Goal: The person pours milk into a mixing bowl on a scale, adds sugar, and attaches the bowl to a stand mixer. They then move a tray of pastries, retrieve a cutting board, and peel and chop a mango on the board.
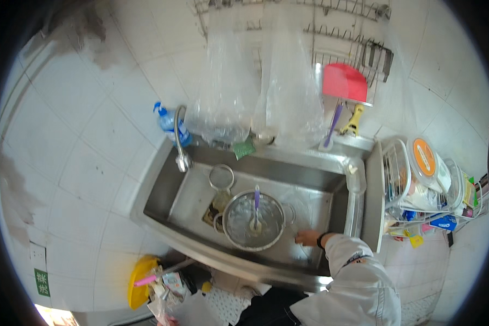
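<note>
My right hand, with a dark band at the wrist, is low in the stainless steel sink, right of a metal pot. Whether it holds anything is unclear. The two-handled pot contains cloudy liquid and a purple-handled utensil. A round mesh strainer lies behind it, near the drain. At the bottom edge, my left hand is mostly cut off, touching a pale translucent plastic bag or sheet beside the yellow bin.
A curved faucet and blue pump bottle stand at the sink's left rear. Plastic bags hang behind it. Wire baskets hold packages at the right. A yellow bin full of refuse stands below left.
</note>
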`<state>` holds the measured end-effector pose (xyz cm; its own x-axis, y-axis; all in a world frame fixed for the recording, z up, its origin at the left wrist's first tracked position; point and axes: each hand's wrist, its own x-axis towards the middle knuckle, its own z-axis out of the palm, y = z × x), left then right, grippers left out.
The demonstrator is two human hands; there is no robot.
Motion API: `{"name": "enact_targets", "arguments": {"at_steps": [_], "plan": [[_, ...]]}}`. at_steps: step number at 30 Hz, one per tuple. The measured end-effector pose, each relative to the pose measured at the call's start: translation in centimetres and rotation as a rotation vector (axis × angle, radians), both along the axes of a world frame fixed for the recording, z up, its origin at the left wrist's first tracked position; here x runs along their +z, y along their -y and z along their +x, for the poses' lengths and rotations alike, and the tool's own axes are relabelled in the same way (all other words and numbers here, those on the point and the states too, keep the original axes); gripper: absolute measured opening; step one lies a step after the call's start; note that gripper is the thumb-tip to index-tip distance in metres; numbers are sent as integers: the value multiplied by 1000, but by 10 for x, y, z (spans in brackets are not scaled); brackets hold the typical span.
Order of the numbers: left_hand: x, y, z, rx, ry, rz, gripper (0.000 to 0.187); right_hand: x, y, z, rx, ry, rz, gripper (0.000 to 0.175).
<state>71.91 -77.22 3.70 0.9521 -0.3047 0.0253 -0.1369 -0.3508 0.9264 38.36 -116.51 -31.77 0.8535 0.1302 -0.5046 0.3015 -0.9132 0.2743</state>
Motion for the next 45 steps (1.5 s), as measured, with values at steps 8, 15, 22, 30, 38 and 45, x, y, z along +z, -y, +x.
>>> {"name": "enact_targets", "arguments": {"at_steps": [8,15,22,30,38,45], "plan": [[0,33,6,-245,-18,-34,37,-15,-5,15,155,30,-116,24],[-26,31,35,-264,-12,-57,32,58,-6,-12,-148,-152,289,29],[-30,22,45,-148,-169,-124,40,30,7,19,-296,-492,216,42],[-16,22,20,3,-314,-152,39,-38,10,17,-124,-491,68,38],[1,28,25,-99,-140,-53,38,11,16,-3,-408,-398,217,20],[-8,31,44,-104,-95,-119,39,309,1,-18,-729,185,421,9]]}}
